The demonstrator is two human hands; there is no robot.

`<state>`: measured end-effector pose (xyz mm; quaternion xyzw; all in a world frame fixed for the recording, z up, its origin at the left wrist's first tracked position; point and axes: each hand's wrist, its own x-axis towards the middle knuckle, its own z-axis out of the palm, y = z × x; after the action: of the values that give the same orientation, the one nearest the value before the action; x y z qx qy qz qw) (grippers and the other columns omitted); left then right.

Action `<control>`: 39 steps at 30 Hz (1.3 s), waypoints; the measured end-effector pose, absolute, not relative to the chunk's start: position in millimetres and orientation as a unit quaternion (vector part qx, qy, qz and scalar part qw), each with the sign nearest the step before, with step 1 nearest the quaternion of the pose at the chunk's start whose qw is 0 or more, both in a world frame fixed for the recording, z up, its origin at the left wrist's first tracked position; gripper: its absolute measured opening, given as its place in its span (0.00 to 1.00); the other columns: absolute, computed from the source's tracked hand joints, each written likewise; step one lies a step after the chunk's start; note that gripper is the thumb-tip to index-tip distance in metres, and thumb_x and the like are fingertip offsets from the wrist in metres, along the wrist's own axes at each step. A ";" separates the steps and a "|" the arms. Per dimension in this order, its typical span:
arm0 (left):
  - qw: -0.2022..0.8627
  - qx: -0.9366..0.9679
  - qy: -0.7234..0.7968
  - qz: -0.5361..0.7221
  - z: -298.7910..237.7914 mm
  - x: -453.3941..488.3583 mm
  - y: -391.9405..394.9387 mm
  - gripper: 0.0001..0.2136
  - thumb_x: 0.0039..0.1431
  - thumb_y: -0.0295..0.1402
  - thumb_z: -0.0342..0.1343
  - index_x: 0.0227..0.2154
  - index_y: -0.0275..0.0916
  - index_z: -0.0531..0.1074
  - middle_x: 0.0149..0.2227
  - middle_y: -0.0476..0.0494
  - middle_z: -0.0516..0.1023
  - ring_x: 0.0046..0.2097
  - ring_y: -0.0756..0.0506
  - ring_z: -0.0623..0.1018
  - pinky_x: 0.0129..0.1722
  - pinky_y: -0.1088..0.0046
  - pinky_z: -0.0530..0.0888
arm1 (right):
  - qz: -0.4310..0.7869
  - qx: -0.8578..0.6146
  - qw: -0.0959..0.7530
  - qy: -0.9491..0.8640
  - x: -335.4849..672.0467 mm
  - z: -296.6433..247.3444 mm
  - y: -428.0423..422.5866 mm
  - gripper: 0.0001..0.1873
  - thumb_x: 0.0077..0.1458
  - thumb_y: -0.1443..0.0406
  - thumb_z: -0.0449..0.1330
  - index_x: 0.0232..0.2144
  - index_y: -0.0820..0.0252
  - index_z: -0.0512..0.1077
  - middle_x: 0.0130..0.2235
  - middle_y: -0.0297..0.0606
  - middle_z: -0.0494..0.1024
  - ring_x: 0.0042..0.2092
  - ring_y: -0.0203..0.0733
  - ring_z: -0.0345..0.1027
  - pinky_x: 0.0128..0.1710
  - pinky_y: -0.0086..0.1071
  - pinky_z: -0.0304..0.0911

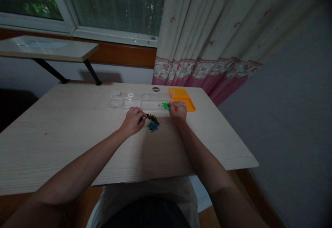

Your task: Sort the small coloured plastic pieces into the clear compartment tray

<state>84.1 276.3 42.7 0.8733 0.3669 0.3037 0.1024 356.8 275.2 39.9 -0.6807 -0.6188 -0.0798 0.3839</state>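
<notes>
A small pile of tiny blue, green and brown pieces [153,122] lies on the table. Just left of it is my left hand [132,121], its fingers curled together around something small that looks blue. My right hand [178,111] is closed at the right end of a clear plastic compartment box [149,105]. Bright green pieces [165,105] lie in the box compartment beside its fingertips. Whatever the right fingers pinch is hidden. An orange plastic case [191,105] sits open just beyond and right of that hand.
The pale wooden table [85,134] ends at a wall on the right. A small dark round object [156,89] lies behind the box. A raised shelf [52,49] on black legs stands at the back left. Curtains [202,41] hang behind the table.
</notes>
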 end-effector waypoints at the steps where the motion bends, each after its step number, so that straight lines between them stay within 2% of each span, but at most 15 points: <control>1: 0.101 0.874 0.367 0.303 42.5 84.3 276.3 0.08 0.60 0.30 0.54 0.40 0.41 0.76 0.40 0.41 0.71 0.46 0.40 0.68 0.49 0.58 0.67 | -0.079 -0.678 0.386 -0.620 357.1 39.7 275.3 0.19 0.64 0.58 0.51 0.36 0.60 0.80 0.37 0.42 0.80 0.42 0.44 0.65 0.46 0.37 0.56; 7: 0.094 0.875 0.368 0.299 41.0 84.6 278.0 0.08 0.63 0.32 0.52 0.39 0.41 0.76 0.39 0.41 0.71 0.46 0.40 0.68 0.48 0.58 0.67 | -0.081 -0.674 0.396 -0.619 358.1 37.5 276.5 0.20 0.64 0.58 0.51 0.36 0.59 0.80 0.37 0.42 0.80 0.42 0.45 0.66 0.46 0.37 0.56; 12: 0.101 0.876 0.369 0.293 42.0 84.8 278.0 0.08 0.60 0.36 0.57 0.40 0.42 0.76 0.40 0.41 0.71 0.46 0.39 0.67 0.49 0.58 0.66 | -0.074 -0.679 0.396 -0.613 358.0 37.4 276.6 0.19 0.64 0.58 0.51 0.36 0.58 0.81 0.37 0.42 0.80 0.42 0.45 0.66 0.46 0.38 0.56; 17: 0.104 0.878 0.365 0.292 42.9 84.6 278.2 0.05 0.58 0.36 0.60 0.36 0.42 0.76 0.40 0.41 0.71 0.46 0.39 0.67 0.48 0.58 0.66 | -0.067 -0.680 0.393 -0.615 359.1 36.7 277.0 0.19 0.64 0.58 0.51 0.36 0.58 0.81 0.38 0.42 0.80 0.43 0.45 0.66 0.46 0.37 0.56; 23: 0.106 0.877 0.360 0.299 40.7 84.6 279.3 0.04 0.60 0.34 0.58 0.33 0.41 0.75 0.38 0.41 0.72 0.45 0.40 0.68 0.48 0.59 0.66 | -0.073 -0.681 0.389 -0.616 357.8 37.6 276.4 0.20 0.65 0.58 0.51 0.36 0.59 0.80 0.37 0.42 0.80 0.43 0.45 0.67 0.46 0.37 0.56; 31: 0.154 0.850 0.359 0.354 43.3 84.7 282.2 0.09 0.64 0.37 0.53 0.33 0.39 0.74 0.36 0.42 0.74 0.44 0.42 0.71 0.50 0.59 0.66 | -0.079 -0.640 0.389 -0.658 333.5 48.3 265.1 0.16 0.63 0.58 0.54 0.33 0.58 0.80 0.38 0.41 0.80 0.44 0.44 0.67 0.49 0.38 0.56; 34: 0.189 0.823 0.364 0.393 42.5 83.7 286.4 0.09 0.64 0.38 0.52 0.32 0.40 0.74 0.35 0.43 0.74 0.43 0.43 0.72 0.49 0.61 0.66 | -0.059 -0.571 0.372 -0.729 310.1 54.2 254.2 0.16 0.63 0.56 0.55 0.37 0.54 0.80 0.39 0.39 0.80 0.45 0.43 0.67 0.50 0.38 0.54; 39: 0.243 0.792 0.364 0.426 43.9 83.5 290.6 0.12 0.64 0.38 0.51 0.28 0.39 0.72 0.32 0.44 0.72 0.40 0.44 0.72 0.45 0.63 0.69 | -0.039 -0.509 0.296 -0.807 275.0 63.3 238.7 0.17 0.64 0.52 0.54 0.47 0.48 0.77 0.39 0.37 0.80 0.45 0.44 0.65 0.49 0.39 0.52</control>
<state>83.5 290.6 43.9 0.7916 0.3641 0.4263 0.2430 275.0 238.7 63.3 -0.5089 -0.8073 -0.0385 0.2963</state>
